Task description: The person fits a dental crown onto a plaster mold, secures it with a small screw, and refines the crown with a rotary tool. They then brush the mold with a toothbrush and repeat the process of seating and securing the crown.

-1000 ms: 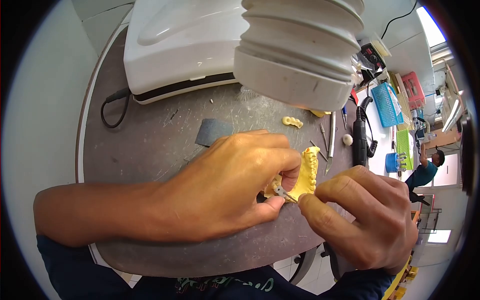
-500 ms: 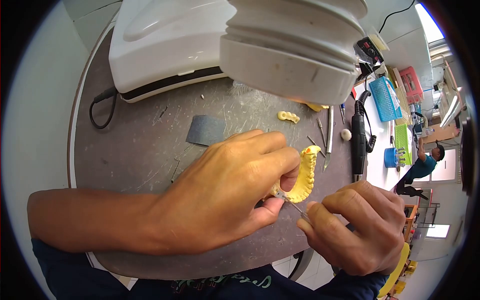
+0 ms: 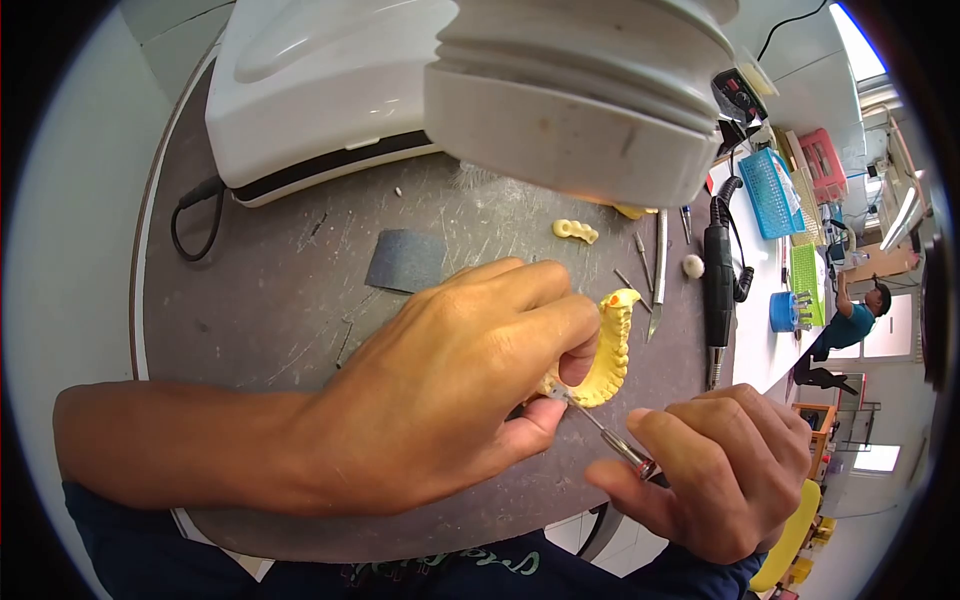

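Observation:
My left hand (image 3: 450,380) is closed round one end of a yellow dental cast (image 3: 612,350); its row of teeth curves out beyond my fingers. Between thumb and index finger shows a small grey metal piece (image 3: 560,394), partly covered by the fingertips. My right hand (image 3: 725,470) holds a small screwdriver (image 3: 625,450) with a thin shaft and a shiny handle with some red on it. The shaft's tip meets the grey piece. Part of the handle is hidden in the right hand, whose thumb sits below it and bent fingers above.
A grey sandpaper piece (image 3: 405,260), a cream dental bridge (image 3: 576,231), a knife (image 3: 659,270) and thin burs (image 3: 642,255) lie on the bench. A black handpiece (image 3: 717,290) rests at the right. A white hood (image 3: 570,130) hangs overhead; a person (image 3: 850,325) is far right.
My right hand has shifted slightly down and its fingers have loosened, so more of the screwdriver's handle shows. The left hand keeps hold of the cast in nearly the same spot.

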`<act>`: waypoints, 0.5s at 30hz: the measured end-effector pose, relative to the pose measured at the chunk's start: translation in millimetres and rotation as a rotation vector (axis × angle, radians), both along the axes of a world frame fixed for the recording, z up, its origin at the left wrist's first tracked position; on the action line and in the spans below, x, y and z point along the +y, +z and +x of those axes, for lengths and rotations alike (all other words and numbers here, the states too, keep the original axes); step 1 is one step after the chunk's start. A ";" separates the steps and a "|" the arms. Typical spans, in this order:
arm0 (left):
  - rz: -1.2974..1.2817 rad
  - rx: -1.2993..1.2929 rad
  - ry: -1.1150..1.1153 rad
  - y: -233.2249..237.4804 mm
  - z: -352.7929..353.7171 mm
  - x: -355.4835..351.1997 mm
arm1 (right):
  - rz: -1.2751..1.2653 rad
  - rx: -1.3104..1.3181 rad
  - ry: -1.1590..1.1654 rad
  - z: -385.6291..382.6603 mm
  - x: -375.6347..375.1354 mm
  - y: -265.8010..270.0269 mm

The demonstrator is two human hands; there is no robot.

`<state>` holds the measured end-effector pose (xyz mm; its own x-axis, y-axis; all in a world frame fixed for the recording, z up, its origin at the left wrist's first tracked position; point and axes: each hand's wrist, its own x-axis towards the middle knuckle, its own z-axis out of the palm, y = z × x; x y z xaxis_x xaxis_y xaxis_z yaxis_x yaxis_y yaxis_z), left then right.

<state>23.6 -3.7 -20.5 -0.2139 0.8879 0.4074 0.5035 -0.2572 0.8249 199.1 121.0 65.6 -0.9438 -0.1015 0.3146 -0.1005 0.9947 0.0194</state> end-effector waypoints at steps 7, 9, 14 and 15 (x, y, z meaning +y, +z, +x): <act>-0.007 0.014 -0.008 0.2 -0.7 -0.4 | 0.033 -0.013 -0.041 -1.0 -6.3 2.4; -0.013 0.015 -0.007 0.6 -0.9 -0.5 | 0.033 -0.039 -0.060 -0.9 -7.0 3.7; -0.017 0.009 -0.014 0.3 -1.6 -0.4 | -0.031 -0.018 -0.049 -1.9 -3.6 -1.1; -0.022 0.000 -0.015 1.0 -1.2 -1.3 | -0.046 -0.003 -0.017 -2.0 -2.1 -1.1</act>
<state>22.4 -5.0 -19.5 -0.2001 0.8997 0.3879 0.4994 -0.2469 0.8304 197.1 118.9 64.6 -0.9462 -0.0712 0.3157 -0.0839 0.9961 -0.0269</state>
